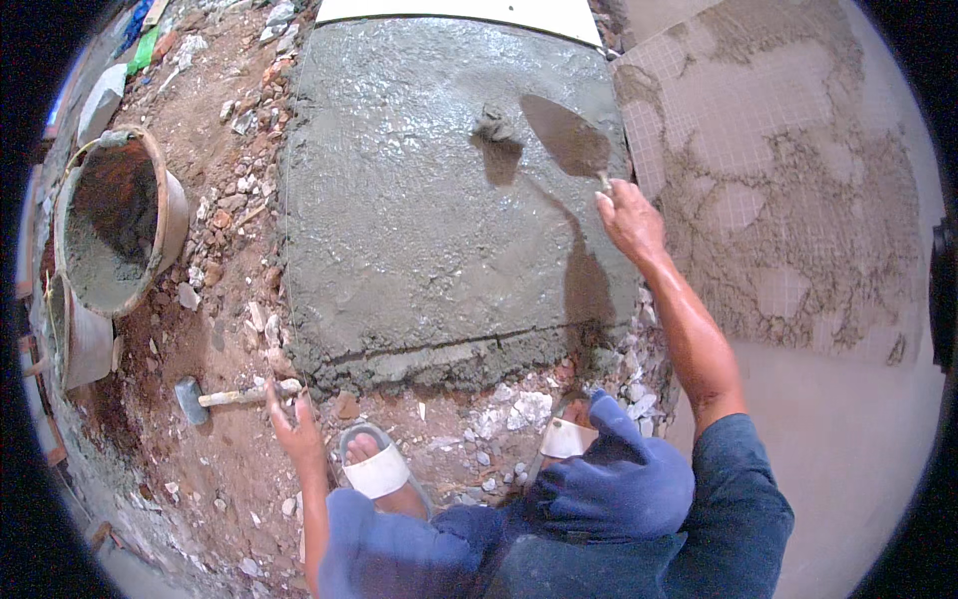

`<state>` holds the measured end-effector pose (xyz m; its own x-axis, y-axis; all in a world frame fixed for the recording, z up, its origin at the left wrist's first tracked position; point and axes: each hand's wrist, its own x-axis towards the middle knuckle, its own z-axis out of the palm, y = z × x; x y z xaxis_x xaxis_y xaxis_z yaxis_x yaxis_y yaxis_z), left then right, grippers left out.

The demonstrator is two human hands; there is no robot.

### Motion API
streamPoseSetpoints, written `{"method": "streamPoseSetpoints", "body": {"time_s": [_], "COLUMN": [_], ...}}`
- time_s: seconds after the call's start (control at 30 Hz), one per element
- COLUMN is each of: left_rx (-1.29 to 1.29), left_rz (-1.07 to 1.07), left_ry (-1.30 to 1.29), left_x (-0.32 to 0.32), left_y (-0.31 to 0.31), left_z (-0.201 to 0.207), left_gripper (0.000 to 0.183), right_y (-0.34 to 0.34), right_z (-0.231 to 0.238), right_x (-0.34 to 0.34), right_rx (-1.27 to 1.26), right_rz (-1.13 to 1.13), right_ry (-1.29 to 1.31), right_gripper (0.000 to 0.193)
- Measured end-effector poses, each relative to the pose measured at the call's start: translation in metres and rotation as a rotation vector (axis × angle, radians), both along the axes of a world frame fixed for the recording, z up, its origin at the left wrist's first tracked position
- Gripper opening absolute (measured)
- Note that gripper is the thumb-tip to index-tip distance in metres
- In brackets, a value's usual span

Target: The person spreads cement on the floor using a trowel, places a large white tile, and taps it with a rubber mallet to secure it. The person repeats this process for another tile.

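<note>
My right hand [634, 222] grips the handle of a pointed trowel [571, 138]. Its blade hangs over the right side of a bed of wet grey mortar [399, 210]. A small lump of mortar [493, 124] shows left of the blade, with a dark shadow just below it; whether it touches the bed I cannot tell. My left hand [295, 431] is open, fingers apart, near the bed's front left corner. Beside those fingers a mallet [190, 400] with a grey head and pale handle lies on the dirt.
A large bucket [172, 215] with mortar inside tips toward me on the left, by another pale container [88, 344]. A white panel [459, 12] borders the bed's far edge. Mortar-smeared tiles [738, 210] lie on the right. Broken rubble [225, 210] flanks the bed; my sandalled feet are close to its front edge.
</note>
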<state>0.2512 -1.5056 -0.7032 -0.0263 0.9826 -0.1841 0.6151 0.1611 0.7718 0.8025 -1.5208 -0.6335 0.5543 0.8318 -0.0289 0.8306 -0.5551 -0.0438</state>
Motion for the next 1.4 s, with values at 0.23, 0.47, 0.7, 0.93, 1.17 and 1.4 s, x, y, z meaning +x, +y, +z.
{"method": "streamPoseSetpoints", "body": {"time_s": [0.23,0.47,0.7,0.93,1.17,1.4], "left_rx": [-0.086,-0.155,-0.141,-0.084,0.031,0.299], "left_rz": [0.103,0.135,0.172,0.092,0.167,0.483], "left_ry": [0.135,0.333,0.286,0.313,0.304,0.229], "left_x": [-0.034,-0.052,-0.073,-0.052,-0.082,-0.158], "left_y": [-0.011,-0.032,-0.033,0.006,0.023,0.063], "left_z": [0.0,0.004,0.001,0.01,0.002,-0.023], "left_gripper": [0.055,0.053,0.052,0.052,0.051,0.048], "right_y": [0.071,0.144,0.161,0.139,0.025,0.047], "right_z": [-0.007,-0.026,-0.03,-0.029,0.027,0.116], "right_x": [0.027,0.086,0.083,-0.024,-0.07,-0.138], "right_rx": [-0.209,-0.247,-0.035,-0.258,-0.443,-0.465], "right_rz": [0.401,0.057,-0.466,-0.07,-0.015,0.219], "right_ry": [0.083,0.063,0.718,0.818,0.429,0.226], "right_gripper": [0.038,0.046,0.051,0.053,0.052,0.035]}}
